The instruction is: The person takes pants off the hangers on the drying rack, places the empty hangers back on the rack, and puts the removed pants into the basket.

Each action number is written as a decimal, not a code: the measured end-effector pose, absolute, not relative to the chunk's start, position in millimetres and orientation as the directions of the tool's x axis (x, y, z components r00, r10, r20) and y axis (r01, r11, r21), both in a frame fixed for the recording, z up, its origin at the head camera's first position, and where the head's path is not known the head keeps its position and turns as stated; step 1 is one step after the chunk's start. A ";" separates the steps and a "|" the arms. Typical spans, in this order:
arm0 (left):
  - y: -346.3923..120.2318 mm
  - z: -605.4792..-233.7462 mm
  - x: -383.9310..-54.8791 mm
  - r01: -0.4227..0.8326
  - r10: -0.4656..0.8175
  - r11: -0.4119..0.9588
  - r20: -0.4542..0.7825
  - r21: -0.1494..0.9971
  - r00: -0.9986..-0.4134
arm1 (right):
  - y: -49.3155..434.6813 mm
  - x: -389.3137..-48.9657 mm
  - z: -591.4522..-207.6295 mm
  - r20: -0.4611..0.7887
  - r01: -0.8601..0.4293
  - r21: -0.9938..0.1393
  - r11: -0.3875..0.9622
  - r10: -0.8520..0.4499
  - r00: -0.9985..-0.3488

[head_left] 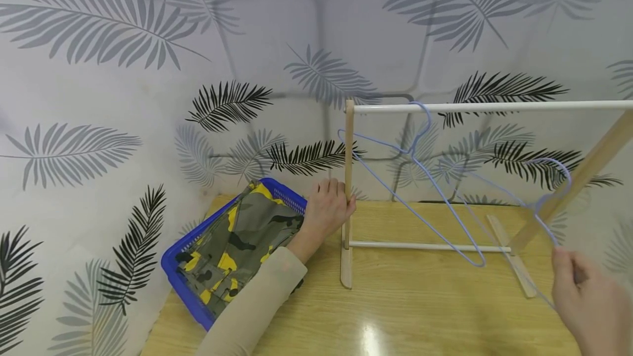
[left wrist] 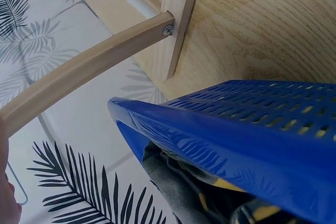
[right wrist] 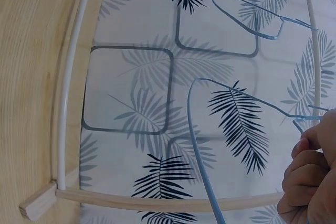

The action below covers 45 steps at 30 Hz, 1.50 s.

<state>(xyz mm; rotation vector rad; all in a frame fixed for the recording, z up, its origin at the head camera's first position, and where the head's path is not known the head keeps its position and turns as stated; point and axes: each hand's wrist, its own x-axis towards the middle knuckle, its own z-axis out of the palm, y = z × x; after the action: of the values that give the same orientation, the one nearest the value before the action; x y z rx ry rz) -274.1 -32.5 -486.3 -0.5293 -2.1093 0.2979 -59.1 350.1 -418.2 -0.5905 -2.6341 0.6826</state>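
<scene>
At the small wooden rack's left post [head_left: 349, 153], my left hand [head_left: 326, 207] has its fingers and thumb wrapped round the wood. My right hand [head_left: 588, 293] pinches a thin light-blue wire hanger [right wrist: 202, 156] near its shoulder, just below the hook. This hanger is at the rack's right end; whether its hook touches the rail I cannot tell. A second blue hanger [head_left: 447, 202] hangs by its hook from the white top rail [head_left: 494, 107]. In the left wrist view only part of the left hand [left wrist: 8, 198] shows at the edge.
Left of the rack, a blue plastic basket [left wrist: 210, 129] holds camouflage cloth [head_left: 247, 235] in grey, black and yellow. Everything stands on a wood-grain table [head_left: 420, 312] against a leaf-patterned wall [head_left: 123, 125]. A white lower bar [head_left: 425, 246] joins the rack's feet.
</scene>
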 end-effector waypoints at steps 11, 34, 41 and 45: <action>-33.7 -485.8 -272.6 0.263 0.479 0.878 0.709 -0.401 -0.517 | 346.3 -72.6 -400.5 0.338 0.235 -0.588 0.774 0.500 -0.798; -32.0 -485.6 -272.2 0.264 0.477 0.879 0.704 -0.397 -0.526 | 336.8 -100.3 -371.2 0.496 0.143 -0.628 0.765 0.535 -0.684; -32.0 -486.7 -273.0 0.263 0.474 0.880 0.708 -0.395 -0.523 | 339.7 -112.0 -377.3 0.681 0.006 -0.534 0.846 0.434 -0.590; -31.5 -487.1 -272.9 0.262 0.473 0.881 0.702 -0.394 -0.532 | 340.5 -117.8 -380.3 0.758 -0.017 -0.456 0.890 0.379 -0.531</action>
<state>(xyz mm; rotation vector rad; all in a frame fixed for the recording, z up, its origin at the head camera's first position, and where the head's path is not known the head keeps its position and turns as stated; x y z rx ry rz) -272.9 -31.5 -487.1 -0.5271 -2.1583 0.3021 -117.8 340.5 -380.3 -0.2607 -2.0797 0.5120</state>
